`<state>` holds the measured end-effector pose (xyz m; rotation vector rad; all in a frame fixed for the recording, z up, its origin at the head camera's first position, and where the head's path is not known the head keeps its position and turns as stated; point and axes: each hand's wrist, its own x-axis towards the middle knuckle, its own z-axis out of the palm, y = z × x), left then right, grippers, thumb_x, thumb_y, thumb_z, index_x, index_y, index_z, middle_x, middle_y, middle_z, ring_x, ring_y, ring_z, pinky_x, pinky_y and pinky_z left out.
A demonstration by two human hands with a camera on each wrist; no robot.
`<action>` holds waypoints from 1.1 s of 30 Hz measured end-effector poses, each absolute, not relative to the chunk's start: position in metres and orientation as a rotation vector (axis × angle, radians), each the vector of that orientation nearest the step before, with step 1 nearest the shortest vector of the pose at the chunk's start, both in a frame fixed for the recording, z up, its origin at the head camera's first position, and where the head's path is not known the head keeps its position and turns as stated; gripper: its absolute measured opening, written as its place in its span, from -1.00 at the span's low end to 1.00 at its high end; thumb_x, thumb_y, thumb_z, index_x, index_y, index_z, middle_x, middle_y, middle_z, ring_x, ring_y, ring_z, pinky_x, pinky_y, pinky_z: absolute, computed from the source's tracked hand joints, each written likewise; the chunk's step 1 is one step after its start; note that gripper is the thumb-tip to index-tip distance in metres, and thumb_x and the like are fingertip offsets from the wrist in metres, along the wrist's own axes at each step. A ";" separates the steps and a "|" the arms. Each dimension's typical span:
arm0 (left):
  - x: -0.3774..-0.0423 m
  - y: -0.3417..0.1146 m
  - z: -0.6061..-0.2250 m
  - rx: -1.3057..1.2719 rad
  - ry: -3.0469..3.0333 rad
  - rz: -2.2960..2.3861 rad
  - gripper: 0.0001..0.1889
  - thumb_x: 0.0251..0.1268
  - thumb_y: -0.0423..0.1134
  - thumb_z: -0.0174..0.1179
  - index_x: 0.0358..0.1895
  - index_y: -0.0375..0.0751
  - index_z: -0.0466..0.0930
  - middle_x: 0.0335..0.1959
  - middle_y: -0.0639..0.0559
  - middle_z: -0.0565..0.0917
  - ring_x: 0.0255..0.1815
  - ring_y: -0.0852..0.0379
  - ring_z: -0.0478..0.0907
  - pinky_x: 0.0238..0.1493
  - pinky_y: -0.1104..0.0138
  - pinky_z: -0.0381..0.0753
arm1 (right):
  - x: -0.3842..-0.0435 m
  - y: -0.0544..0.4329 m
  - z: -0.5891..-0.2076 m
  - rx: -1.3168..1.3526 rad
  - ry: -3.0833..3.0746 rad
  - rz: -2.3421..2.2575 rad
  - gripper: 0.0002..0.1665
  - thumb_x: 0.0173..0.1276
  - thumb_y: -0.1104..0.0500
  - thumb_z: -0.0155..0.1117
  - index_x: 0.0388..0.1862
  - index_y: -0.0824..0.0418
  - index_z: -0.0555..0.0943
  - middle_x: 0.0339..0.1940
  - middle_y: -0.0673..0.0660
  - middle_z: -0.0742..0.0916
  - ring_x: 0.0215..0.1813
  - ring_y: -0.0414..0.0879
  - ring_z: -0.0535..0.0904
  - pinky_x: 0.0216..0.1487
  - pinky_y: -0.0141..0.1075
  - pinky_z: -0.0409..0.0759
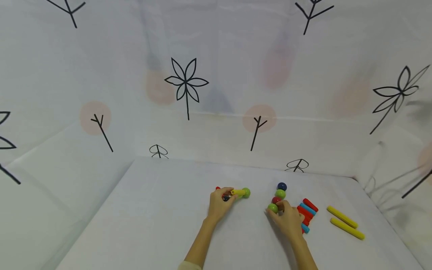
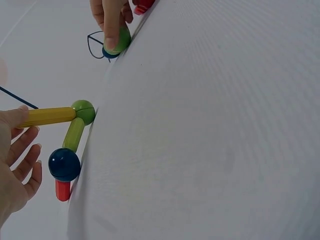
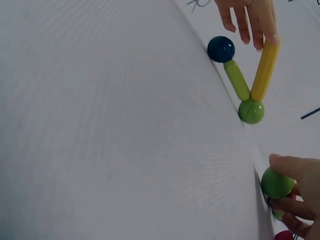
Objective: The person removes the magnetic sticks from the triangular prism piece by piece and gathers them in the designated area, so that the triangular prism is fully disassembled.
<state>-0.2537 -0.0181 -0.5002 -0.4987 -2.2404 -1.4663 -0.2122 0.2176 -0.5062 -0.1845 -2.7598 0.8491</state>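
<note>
My left hand (image 1: 219, 204) pinches the end of a yellow rod (image 2: 49, 116) between thumb and finger, its other fingers spread. The rod's far end meets a green ball (image 2: 83, 112) on the table. From that ball a yellow-green rod (image 2: 74, 134) runs to a dark blue ball (image 2: 64, 164), with a red rod (image 2: 63, 190) on its other side. My right hand (image 1: 287, 221) grips a green ball (image 3: 277, 183) at the near end of a row. Beyond it in the head view lie a red ball (image 1: 276, 200), another green ball (image 1: 280, 194) and a dark blue ball (image 1: 282, 186).
Right of my right hand lies a group of short red rods (image 1: 306, 213) and blue rods (image 1: 308, 208), partly hidden by the hand. Farther right are two longer yellow rods (image 1: 342, 217). A white patterned sheet (image 1: 216, 135) rises behind the white table (image 1: 152, 225).
</note>
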 end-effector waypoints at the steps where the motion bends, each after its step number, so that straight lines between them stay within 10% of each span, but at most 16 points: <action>1: -0.254 -0.018 -0.500 -0.499 -2.240 -1.466 -0.73 0.08 -0.33 0.35 -0.16 -0.42 0.65 -0.35 -0.11 0.71 -0.33 0.01 0.63 -0.22 0.21 0.58 | -0.213 0.217 -0.506 -0.185 -2.755 0.848 -0.42 0.08 -0.05 0.42 -0.13 0.38 0.50 -0.27 0.26 0.69 -0.26 0.09 0.47 -0.22 -0.04 0.16; 22: -0.254 -0.018 -0.499 -0.488 -2.236 -1.493 -0.73 0.06 -0.35 0.36 -0.16 -0.43 0.65 -0.34 -0.12 0.71 -0.32 0.03 0.63 -0.23 0.20 0.60 | -0.211 0.212 -0.489 -0.230 -2.736 0.741 -0.36 0.08 -0.09 0.41 -0.12 0.40 0.47 -0.24 0.36 0.60 -0.15 0.22 0.48 -0.17 0.12 0.22; 33: -0.257 -0.016 -0.501 -0.497 -2.211 -1.502 -0.73 0.05 -0.37 0.36 -0.16 -0.41 0.65 -0.37 -0.11 0.71 -0.33 0.05 0.63 -0.26 0.17 0.60 | -0.237 0.174 -0.476 0.204 -2.627 0.850 -0.39 0.06 0.10 0.47 0.08 0.30 0.53 -0.15 0.29 0.65 -0.23 0.12 0.59 -0.13 0.06 0.44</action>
